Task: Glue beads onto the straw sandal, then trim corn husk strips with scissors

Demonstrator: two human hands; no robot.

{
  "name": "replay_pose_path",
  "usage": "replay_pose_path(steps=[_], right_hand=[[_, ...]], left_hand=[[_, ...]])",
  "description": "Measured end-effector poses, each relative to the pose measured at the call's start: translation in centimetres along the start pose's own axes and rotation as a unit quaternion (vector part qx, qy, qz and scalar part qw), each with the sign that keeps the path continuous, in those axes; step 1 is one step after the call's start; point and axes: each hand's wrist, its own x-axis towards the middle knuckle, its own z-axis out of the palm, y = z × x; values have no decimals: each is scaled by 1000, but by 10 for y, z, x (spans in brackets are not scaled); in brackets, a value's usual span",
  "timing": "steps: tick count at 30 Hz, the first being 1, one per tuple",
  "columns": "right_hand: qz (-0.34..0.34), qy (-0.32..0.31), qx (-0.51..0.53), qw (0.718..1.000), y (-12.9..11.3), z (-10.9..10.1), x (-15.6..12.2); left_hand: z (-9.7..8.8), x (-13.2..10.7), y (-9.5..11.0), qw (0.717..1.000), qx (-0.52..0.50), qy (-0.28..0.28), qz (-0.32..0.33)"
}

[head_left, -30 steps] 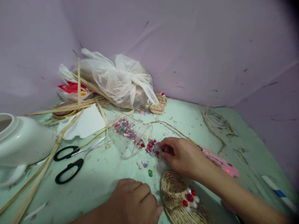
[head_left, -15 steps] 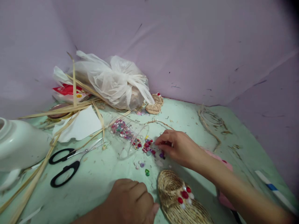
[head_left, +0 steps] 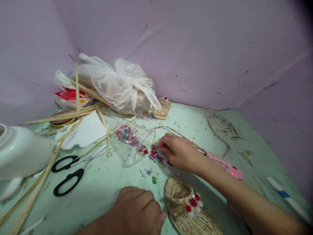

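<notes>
- Red-and-clear plastic packet [head_left: 71, 95], toward the back left corner of the pale green worktop [head_left: 97, 182]: print too small to read.
- Small pile of mixed coloured beads [head_left: 154, 153], mid-worktop, by one tipped clear plastic cup [head_left: 143, 138].
- Right hand [head_left: 182, 151]: thumb and finger pinched at the pile; cannot tell whether they grip any.
- Left hand [head_left: 140, 209]: apart from it, curled, palm hidden.
- Beside it, one beige woven straw slipper [head_left: 181, 212], three red beads [head_left: 193, 202] counted, lower end cut off.

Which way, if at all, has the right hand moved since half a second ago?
Yes: the right hand has moved slightly left, toward the clear cup.
</notes>
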Motion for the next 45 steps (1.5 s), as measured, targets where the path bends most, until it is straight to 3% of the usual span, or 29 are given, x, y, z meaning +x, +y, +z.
replay_pose_path(steps=[2, 3, 6, 8, 10, 45], right_hand=[[44, 6, 135, 990, 0, -6, -2], [79, -1, 226, 971, 0, -10, -3], [164, -37, 474, 864, -1, -21, -7], [184, -47, 552, 812, -1, -25, -9], [201, -48, 575, 792, 0, -25, -10], [220, -67, 641, 732, -2, -24, -24]], left_hand=[[4, -1, -1, 1000, 3, 20, 9], [5, -1, -1, 1000, 7, 5, 9], [3, -1, -2, 1000, 12, -23, 11], [4, -2, -3, 1000, 10, -9, 10], [7, -5, -4, 1000, 5, 16, 11], [7, -3, -8, 998, -46, 26, 14]])
